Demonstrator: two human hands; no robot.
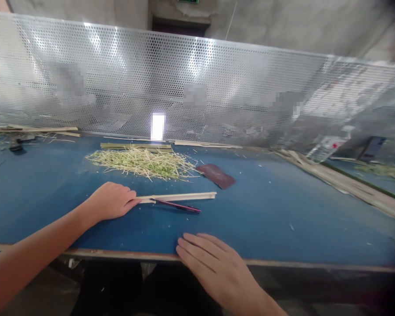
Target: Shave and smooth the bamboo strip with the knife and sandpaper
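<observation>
My left hand (113, 202) is closed around the left end of a pale, split bamboo strip (187, 196), which reaches out to the right above the blue tabletop. A thin pink and black tool (181, 206) lies just below the strip, its left end close against it; its exact kind does not show. Near the front edge of the table is my right hand (217, 267), fingers stretched out, with nothing seen in it. Beyond the strip spreads a pile of pale green shavings (145, 163). Right of the pile lies a brown sheet (217, 175), like sandpaper.
A perforated metal screen (125, 87) stands along the far edge. Bamboo strips (136, 146) lie behind the pile, and more strips (36, 129) at the far left beside a dark object (16, 142). Long strips (342, 184) and a plastic bottle (329, 147) are at the right.
</observation>
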